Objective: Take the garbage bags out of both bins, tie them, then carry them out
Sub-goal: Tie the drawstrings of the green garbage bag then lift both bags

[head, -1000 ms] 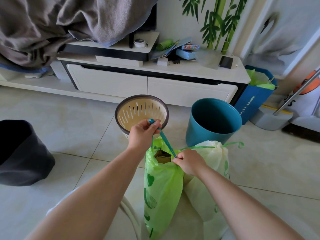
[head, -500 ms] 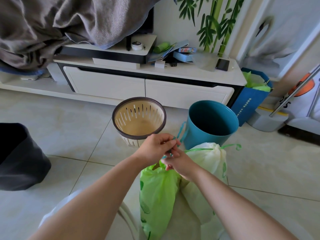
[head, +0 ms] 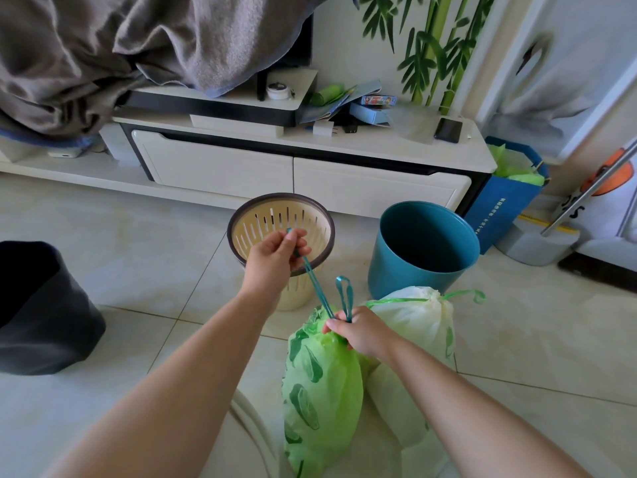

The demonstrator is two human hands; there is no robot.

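Apart again, our left hand [head: 275, 257] pinches the drawstring [head: 315, 282] taut, running up-left from our right hand [head: 360, 331], which pinches the green bag [head: 320, 391] at its neck.

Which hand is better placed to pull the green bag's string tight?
Probably the left hand: it grips the taut teal string, while the right hand pinches the green bag at its neck.

the green bag [head: 320, 391] is cut off below, its mouth hidden under the right hand [head: 362, 334].
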